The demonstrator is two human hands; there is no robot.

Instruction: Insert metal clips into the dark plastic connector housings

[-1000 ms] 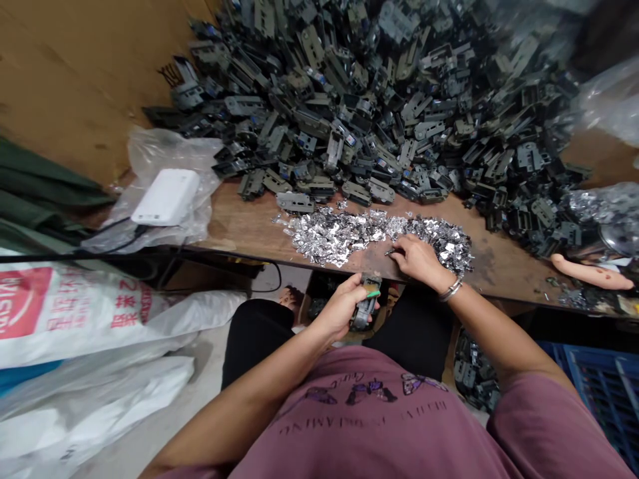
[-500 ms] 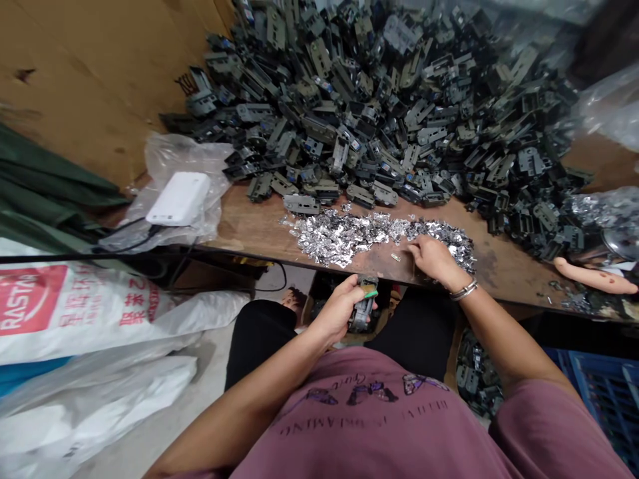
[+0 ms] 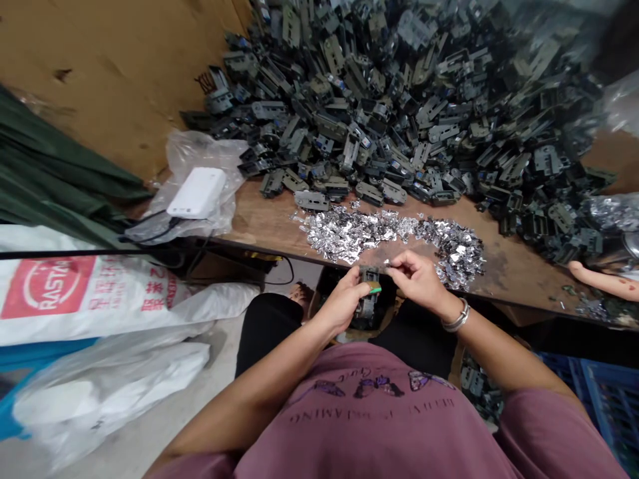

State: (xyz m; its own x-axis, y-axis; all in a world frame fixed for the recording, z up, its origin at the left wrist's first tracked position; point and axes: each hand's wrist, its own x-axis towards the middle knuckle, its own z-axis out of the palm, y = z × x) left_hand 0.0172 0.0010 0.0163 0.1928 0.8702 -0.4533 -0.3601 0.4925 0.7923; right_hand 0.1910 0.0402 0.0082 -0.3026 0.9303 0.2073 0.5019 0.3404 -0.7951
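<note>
From where I stand, the left hand [image 3: 342,303] is wrapped round a grey block [image 3: 368,309], just off the bench's [image 3: 254,216] front edge, its thumb lying along a green strip [image 3: 375,291]. The right hand [image 3: 419,283] is nearly closed, thumb and forefinger pinched on what looks like 1 small shiny clip [image 3: 387,262], right at the bench's front edge and just beside the block. I can't make out which way the clip is turned.

I'd worry most about that clip. The pinch takes in very little of it, so a slight roll of the fingertips could drop it over the bench edge into the dark space below. The block hangs on 1 hand's grip, so a hard push might twist it. A careless wrist could also brush the clip heap [image 3: 339,233] on the front part of the bench and scatter loose pieces.

Room is tight: the block pile [image 3: 389,100] covers most of the bench's back, and a jostle could bring some down. A bare strip runs along the bench's front, wider to the left, towards the white box [image 3: 197,191] on its plastic bag [image 3: 232,176].
</note>
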